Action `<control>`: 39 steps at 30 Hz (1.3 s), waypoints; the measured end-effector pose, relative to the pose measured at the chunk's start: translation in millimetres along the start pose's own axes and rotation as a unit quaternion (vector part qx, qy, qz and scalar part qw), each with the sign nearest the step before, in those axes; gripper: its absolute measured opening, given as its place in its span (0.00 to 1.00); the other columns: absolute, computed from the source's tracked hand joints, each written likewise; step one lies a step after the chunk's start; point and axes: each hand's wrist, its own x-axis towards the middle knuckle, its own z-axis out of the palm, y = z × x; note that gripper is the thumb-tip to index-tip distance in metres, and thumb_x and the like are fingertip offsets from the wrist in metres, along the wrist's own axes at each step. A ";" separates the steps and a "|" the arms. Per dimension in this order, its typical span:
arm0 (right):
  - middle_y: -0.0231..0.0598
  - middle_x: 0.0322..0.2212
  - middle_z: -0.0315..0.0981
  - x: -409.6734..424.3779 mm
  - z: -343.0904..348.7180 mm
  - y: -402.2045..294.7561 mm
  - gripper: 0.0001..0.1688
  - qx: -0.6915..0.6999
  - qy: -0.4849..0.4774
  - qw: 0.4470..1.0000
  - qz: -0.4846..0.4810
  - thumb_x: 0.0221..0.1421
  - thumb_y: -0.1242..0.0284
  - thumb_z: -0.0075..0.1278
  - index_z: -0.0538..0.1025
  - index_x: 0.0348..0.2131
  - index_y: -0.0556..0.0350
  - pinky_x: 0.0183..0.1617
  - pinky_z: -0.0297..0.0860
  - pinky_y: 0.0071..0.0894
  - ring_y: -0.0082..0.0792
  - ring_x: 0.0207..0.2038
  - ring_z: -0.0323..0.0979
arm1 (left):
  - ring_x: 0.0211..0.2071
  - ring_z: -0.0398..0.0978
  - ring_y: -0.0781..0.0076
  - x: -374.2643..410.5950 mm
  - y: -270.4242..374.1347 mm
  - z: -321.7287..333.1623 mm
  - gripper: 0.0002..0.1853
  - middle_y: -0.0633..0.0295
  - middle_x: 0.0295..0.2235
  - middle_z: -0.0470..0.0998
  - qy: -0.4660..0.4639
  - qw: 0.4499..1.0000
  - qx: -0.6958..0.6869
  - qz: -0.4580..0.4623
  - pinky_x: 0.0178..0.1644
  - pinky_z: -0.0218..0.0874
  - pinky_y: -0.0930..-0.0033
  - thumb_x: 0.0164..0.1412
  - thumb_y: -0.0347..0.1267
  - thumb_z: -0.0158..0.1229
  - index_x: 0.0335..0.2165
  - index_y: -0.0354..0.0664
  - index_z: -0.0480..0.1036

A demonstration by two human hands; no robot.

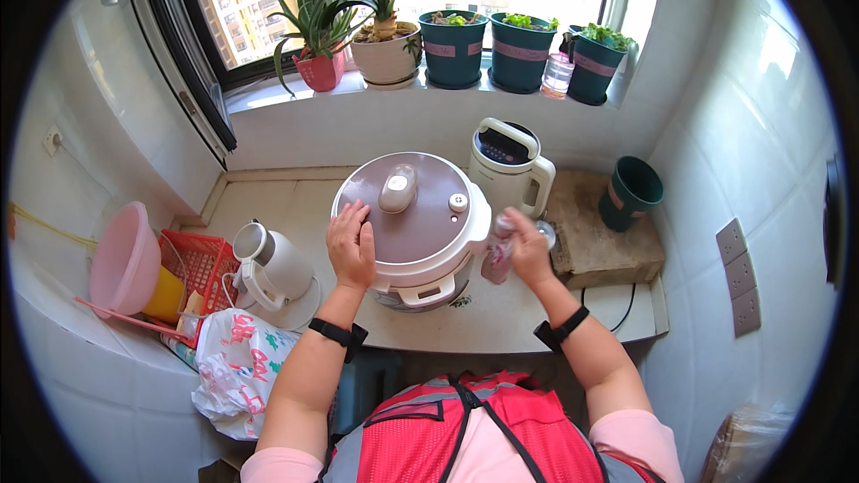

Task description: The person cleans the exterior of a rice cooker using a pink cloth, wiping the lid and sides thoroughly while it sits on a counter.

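Observation:
My left hand (352, 245) rests flat, fingers slightly spread, on the left edge of the brown lid of a white electric pressure cooker (419, 208). The lid has an oval handle (398, 188) and a small round valve knob (458, 202). To the right of the cooker, my right hand (528, 248) is closed around the top of a small clear bottle with pink and red markings (496, 259); both are somewhat blurred. A round clear object (545, 235) lies just behind that hand. At the back right of the cooker stands a cream soymilk maker (504, 168).
A white electric kettle (285, 261), red plastic basket (201, 248), pink basin (124, 261) and white plastic bag (235, 362) are at left. At right, a green pot (629, 194) stands on a worn block (590, 261). Potted plants (456, 54) line the windowsill.

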 end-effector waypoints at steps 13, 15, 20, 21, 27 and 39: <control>0.40 0.66 0.49 13.3 16.9 -59.9 0.35 -0.236 -0.200 0.933 -0.184 0.57 0.77 0.47 0.61 0.63 0.43 0.71 0.38 0.48 0.45 0.69 0.43 | 0.57 0.67 0.53 -2.2 -2.7 -4.1 0.18 0.54 0.51 0.74 0.006 1.000 0.001 0.002 0.64 0.47 0.52 0.62 0.37 0.47 0.44 0.41 0.76; 0.38 0.65 0.50 15.2 17.8 -40.0 0.35 -0.276 -0.206 0.903 -0.255 0.56 0.74 0.51 0.62 0.62 0.43 0.71 0.40 0.47 0.45 0.68 0.45 | 0.57 0.67 0.54 -4.4 -2.5 -4.2 0.18 0.54 0.51 0.75 0.012 1.000 -0.003 0.000 0.64 0.47 0.52 0.61 0.38 0.48 0.44 0.42 0.76; 0.42 0.53 0.70 29.4 6.6 -37.2 0.36 -0.118 -0.179 0.936 -0.280 0.44 0.81 0.60 0.70 0.54 0.52 0.57 0.67 0.38 0.48 0.58 0.65 | 0.56 0.67 0.54 -5.8 -2.5 -3.8 0.19 0.54 0.50 0.75 0.024 1.000 0.002 0.000 0.64 0.47 0.52 0.59 0.38 0.49 0.44 0.41 0.76; 0.42 0.50 0.72 30.3 -1.6 -33.2 0.33 -0.134 -0.176 0.934 -0.280 0.43 0.82 0.59 0.72 0.52 0.53 0.55 0.69 0.38 0.49 0.55 0.67 | 0.56 0.67 0.54 -4.8 0.1 -1.8 0.19 0.54 0.50 0.75 0.026 1.000 -0.002 -0.002 0.64 0.47 0.52 0.59 0.38 0.50 0.44 0.41 0.76; 0.40 0.35 0.79 41.9 -41.0 -21.7 0.16 -0.015 -0.046 0.999 -0.002 0.47 0.84 0.55 0.78 0.40 0.61 0.38 0.73 0.25 0.29 0.34 0.77 | 0.56 0.67 0.54 -6.0 1.6 -6.4 0.18 0.54 0.50 0.75 0.029 0.999 0.003 -0.014 0.65 0.47 0.53 0.57 0.37 0.50 0.43 0.41 0.76; 0.45 0.57 0.64 55.4 11.5 -50.2 0.31 -0.246 -0.292 0.822 -0.423 0.47 0.74 0.57 0.70 0.53 0.52 0.65 0.58 0.44 0.46 0.62 0.59 | 0.56 0.67 0.54 -6.3 -1.8 -6.8 0.18 0.54 0.51 0.74 0.029 0.999 0.014 -0.012 0.65 0.47 0.53 0.57 0.38 0.51 0.44 0.42 0.76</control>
